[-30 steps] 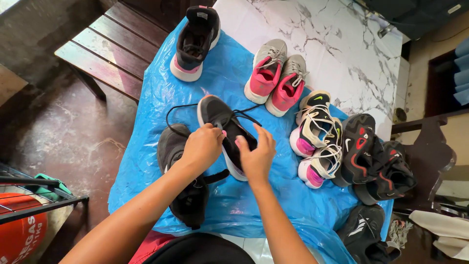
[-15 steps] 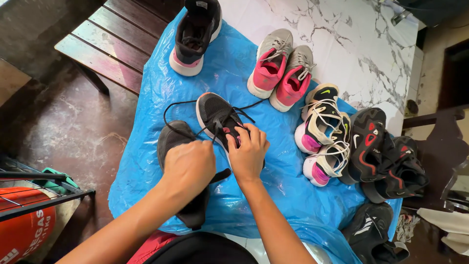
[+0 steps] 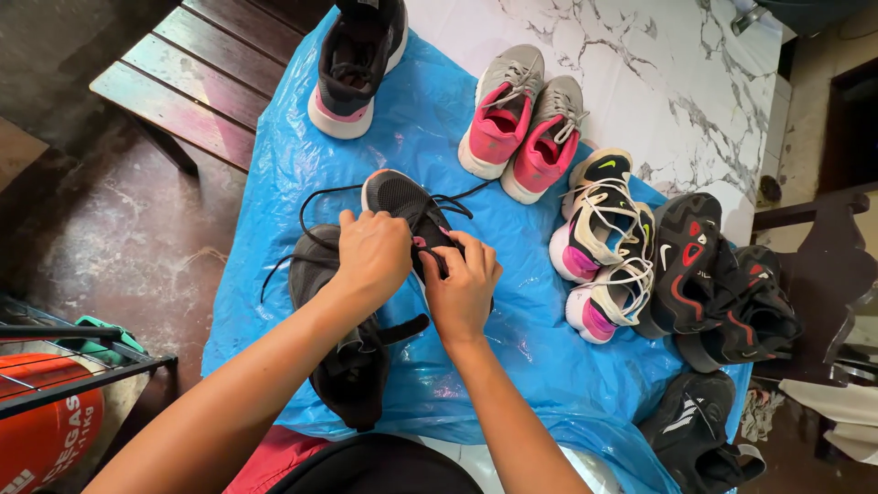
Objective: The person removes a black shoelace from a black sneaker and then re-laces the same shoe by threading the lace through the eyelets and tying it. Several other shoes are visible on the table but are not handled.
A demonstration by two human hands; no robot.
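Both hands are closing in over the black shoe's lace.

The left hand is moving back up beside the right hand, both pinching the lace over the black shoe on the blue sheet.

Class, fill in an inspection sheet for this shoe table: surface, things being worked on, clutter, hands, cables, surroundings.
Surface: blue plastic sheet spread over a white marble table.
Things in hand: black shoe with black lace trailing loose; a second black shoe lies beside it.
Clutter: dark shoe at the far end, pink-and-grey pair, white-and-pink pair, black-and-red pair, another black shoe at the near right edge.
Hands: left hand and right hand both on the black shoe, at its laces.
Cables: nothing seen.
Surroundings: wooden bench, orange cylinder in a metal rack, dark floor.
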